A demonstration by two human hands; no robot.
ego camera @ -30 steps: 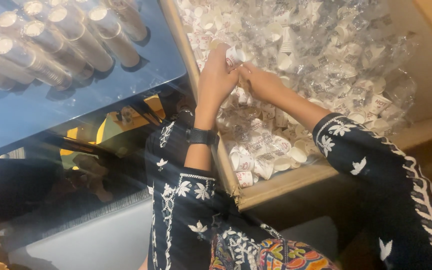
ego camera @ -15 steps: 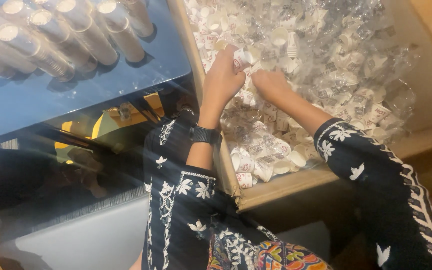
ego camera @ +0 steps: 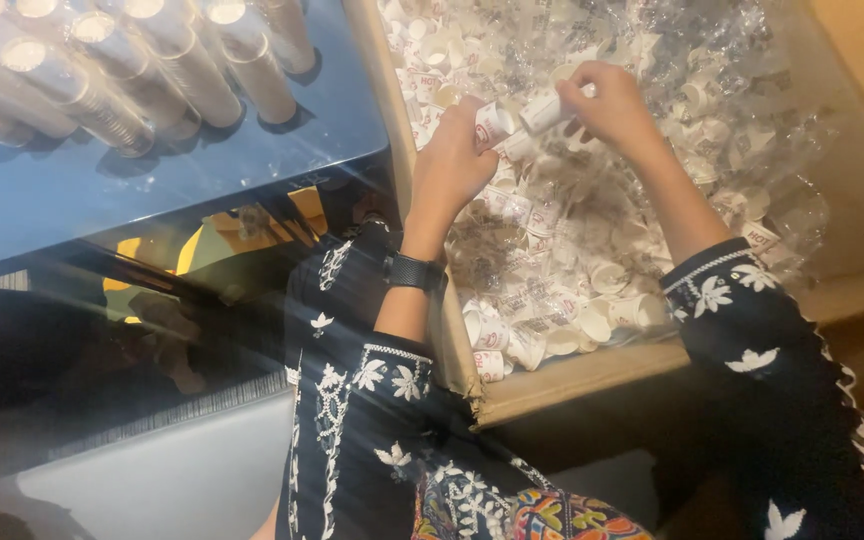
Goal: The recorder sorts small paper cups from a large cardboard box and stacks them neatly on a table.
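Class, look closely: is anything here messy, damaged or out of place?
The cardboard box holds small white cups jumbled every way among loose clear plastic wrap, not stacked. Its near corner looks frayed. Both hands, left hand and right hand, each hold a cup.

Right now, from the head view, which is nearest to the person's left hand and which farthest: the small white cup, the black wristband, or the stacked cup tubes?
From the left hand:
1. Small white cup, in its fingers.
2. Black wristband, just below on the same arm.
3. Stacked cup tubes, far off on the blue surface.
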